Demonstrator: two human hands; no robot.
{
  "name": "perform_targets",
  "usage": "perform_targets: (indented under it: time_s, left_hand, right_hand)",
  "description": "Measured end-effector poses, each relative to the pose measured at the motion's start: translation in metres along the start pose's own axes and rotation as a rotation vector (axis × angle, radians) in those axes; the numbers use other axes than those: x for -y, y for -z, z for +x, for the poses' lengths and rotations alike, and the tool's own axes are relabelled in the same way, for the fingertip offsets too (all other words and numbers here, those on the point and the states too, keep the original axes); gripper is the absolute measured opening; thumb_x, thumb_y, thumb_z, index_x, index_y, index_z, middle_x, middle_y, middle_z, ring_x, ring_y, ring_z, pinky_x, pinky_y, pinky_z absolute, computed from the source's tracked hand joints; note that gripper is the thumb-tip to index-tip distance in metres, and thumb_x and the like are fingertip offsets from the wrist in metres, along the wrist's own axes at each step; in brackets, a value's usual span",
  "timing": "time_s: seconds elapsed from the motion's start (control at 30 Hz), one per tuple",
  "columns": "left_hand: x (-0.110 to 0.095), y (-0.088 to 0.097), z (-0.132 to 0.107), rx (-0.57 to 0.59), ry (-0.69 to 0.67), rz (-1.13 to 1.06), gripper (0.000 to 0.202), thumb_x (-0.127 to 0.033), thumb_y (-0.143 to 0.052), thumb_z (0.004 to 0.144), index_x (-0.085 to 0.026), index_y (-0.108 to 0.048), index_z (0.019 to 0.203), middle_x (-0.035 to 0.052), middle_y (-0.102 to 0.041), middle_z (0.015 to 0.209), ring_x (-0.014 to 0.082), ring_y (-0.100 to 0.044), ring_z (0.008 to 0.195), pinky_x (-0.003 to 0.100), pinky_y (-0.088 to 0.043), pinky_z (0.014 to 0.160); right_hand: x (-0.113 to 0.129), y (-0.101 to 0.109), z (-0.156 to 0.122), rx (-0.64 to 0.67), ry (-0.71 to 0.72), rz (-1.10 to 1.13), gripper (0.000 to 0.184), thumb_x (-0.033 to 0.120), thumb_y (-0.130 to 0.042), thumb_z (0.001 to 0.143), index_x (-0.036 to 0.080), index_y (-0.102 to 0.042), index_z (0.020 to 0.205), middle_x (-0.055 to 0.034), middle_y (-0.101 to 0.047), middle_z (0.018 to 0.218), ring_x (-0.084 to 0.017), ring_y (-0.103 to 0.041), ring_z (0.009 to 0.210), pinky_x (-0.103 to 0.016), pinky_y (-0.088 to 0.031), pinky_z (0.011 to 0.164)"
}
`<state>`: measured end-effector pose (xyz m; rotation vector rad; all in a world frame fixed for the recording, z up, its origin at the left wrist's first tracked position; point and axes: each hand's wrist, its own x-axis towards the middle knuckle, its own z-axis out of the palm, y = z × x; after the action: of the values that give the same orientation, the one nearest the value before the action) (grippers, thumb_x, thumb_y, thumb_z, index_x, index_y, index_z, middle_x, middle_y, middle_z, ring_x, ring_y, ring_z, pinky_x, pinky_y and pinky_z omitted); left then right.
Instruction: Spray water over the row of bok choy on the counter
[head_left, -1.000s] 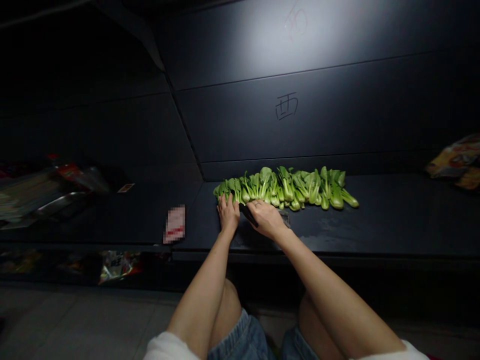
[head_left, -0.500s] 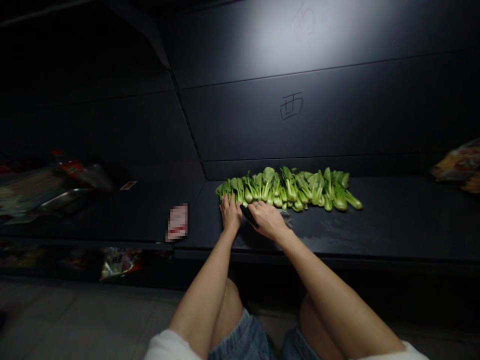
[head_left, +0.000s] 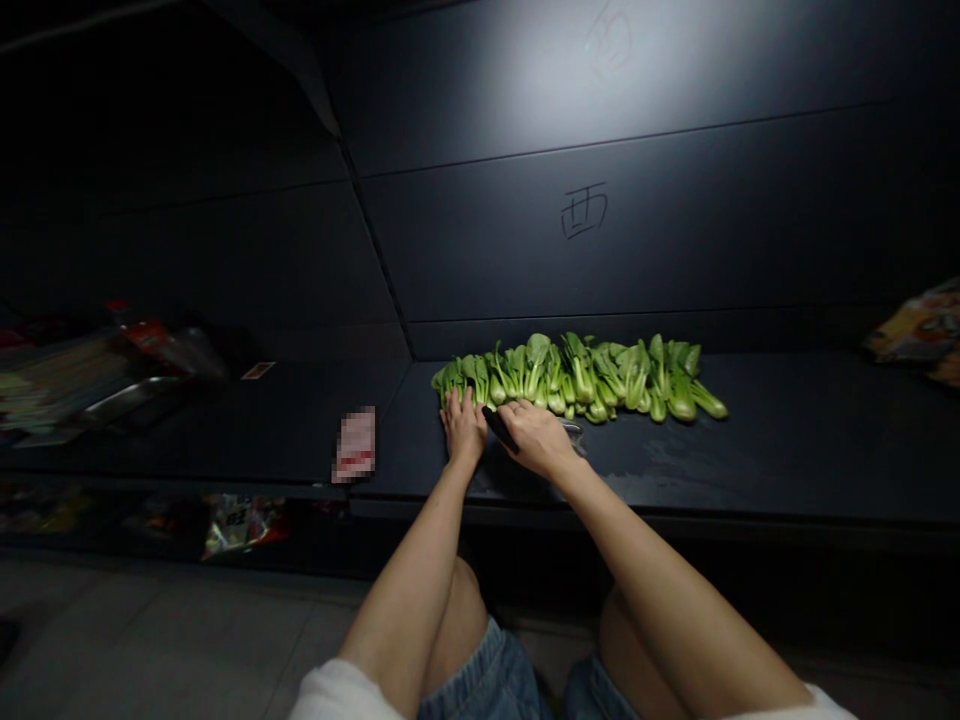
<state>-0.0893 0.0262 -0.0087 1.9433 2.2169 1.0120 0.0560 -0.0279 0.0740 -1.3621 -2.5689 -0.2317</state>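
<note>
A row of green bok choy (head_left: 577,375) lies along the back of the dark shelf, leaves toward the back wall and pale stem ends toward me. At its left end, my left hand (head_left: 465,428) rests with fingers stretched forward and a little apart, touching the stems. Close to its right, my right hand (head_left: 534,436) is closed on a black flat object (head_left: 500,430) whose kind I cannot make out. Beside the right wrist, a small shiny thing (head_left: 574,430) with a curved edge shows partly; the hand hides the rest.
A pixelated pink-and-white item (head_left: 354,445) lies left of my hands at the shelf edge. Farther left are a stack of papers (head_left: 67,385) and a metal tray (head_left: 131,398). A colourful package (head_left: 919,325) stands at far right. Packets (head_left: 244,522) sit on the lower shelf.
Both hands stay almost in place at the left end of the bok choy. The right hand and black object have shifted very slightly; the bok choy row looks the same.
</note>
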Motion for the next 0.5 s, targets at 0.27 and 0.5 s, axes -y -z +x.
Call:
perform_targets:
  time_s: [0.27, 0.5]
  left_hand:
    - [-0.003, 0.0, 0.001, -0.019, -0.005, 0.017, 0.049, -0.032, -0.035, 0.096, -0.013, -0.048, 0.14, 0.0182, -0.038, 0.153, 0.0298, -0.026, 0.147, 0.053, -0.028, 0.116]
    - [-0.008, 0.002, 0.0, -0.003, -0.009, 0.06, 0.048, -0.031, -0.038, 0.096, -0.015, -0.048, 0.14, 0.0167, -0.038, 0.154, 0.0297, -0.027, 0.147, 0.055, -0.027, 0.116]
  right_hand:
    - [-0.01, 0.002, -0.006, -0.076, -0.112, 0.086, 0.024, 0.024, -0.051, 0.091, 0.014, -0.057, 0.112, -0.0136, -0.066, 0.108, -0.024, -0.057, 0.105, -0.028, -0.042, 0.084]
    - [-0.018, 0.003, -0.007, -0.091, -0.168, 0.102, 0.023, 0.028, -0.045, 0.096, 0.015, -0.057, 0.111, -0.0125, -0.067, 0.107, -0.023, -0.058, 0.105, -0.027, -0.042, 0.083]
